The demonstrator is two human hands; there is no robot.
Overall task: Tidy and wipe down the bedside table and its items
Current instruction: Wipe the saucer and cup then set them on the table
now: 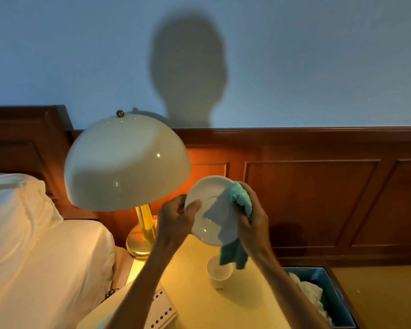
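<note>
I hold a white saucer (211, 210) tilted up above the bedside table (223, 305). My left hand (176, 222) grips its left rim with the thumb on the face. My right hand (252, 222) presses a teal cloth (241, 198) against the saucer's right edge, and the cloth's loose end (233, 256) hangs below the saucer. A white cup (219, 274) stands on the table under the cloth. At the table's near edge lies a white notebook with punched holes (163, 309), partly hidden by my left forearm.
A lit lamp with a cream dome shade (126, 162) and brass base (140, 243) stands at the table's back left. The bed with white pillows (33, 245) is to the left. A blue bin (323, 295) holding crumpled paper sits on the floor at the right. Wood panelling (318, 198) runs behind.
</note>
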